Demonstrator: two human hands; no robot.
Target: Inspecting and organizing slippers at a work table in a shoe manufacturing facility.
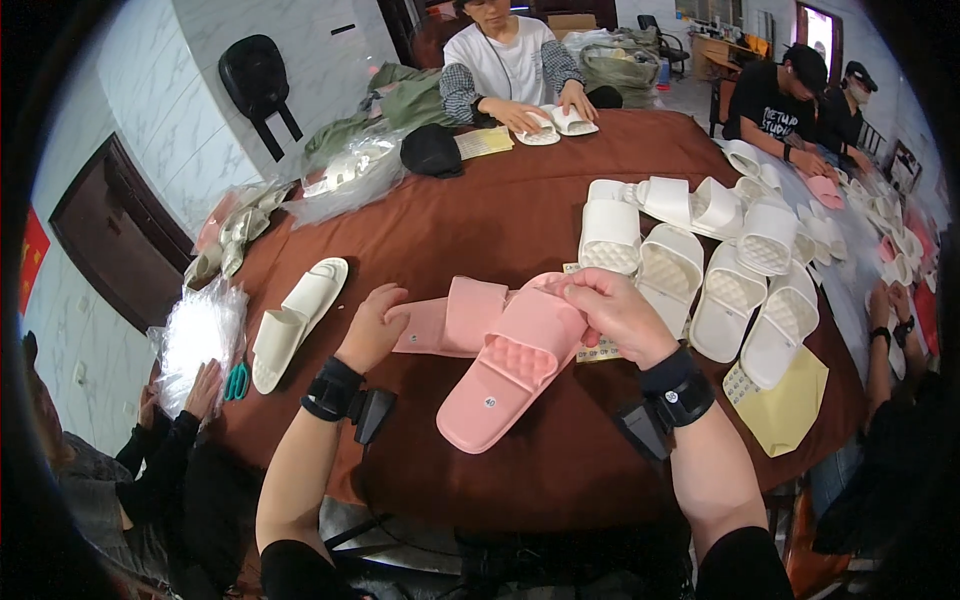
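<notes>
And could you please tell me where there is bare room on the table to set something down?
The widest bare patch of brown cloth lies beyond the pink slippers, between the black cap and the white slippers on the right. A narrower one lies between the lone white slipper and the left hand. The right side is crowded.

Pale marbled walls [145, 85], brown door [118, 230]

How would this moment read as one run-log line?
left hand: at heel of rear pink slipper | right hand: pinching toe end of front pink slipper | white slippers: grouped at right
</notes>
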